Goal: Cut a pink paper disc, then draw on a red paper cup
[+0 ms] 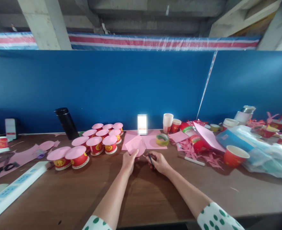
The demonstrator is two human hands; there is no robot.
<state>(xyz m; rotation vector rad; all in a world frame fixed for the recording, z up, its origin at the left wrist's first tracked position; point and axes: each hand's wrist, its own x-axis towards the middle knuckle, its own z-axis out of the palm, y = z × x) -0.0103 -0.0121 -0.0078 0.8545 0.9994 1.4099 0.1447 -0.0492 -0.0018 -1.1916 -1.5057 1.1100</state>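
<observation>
My left hand [129,161] pinches a piece of pink paper [134,145] with a rounded right edge, held above the brown table. Close to its right, my right hand [158,162] is closed around dark-handled scissors [151,159], whose blades point up and left at the paper's edge. A thin curl of paper hangs between the two hands. Behind them a larger pink sheet [152,140] lies flat, with a roll of yellow-green tape [162,139] on it.
Left of my hands stand several red cups [96,146] topped with pink discs, a black bottle [66,124] and a white power strip [18,185]. To the right are pink scraps [210,158], a white pen [191,160], a red cup [235,156] and plastic bags [270,156].
</observation>
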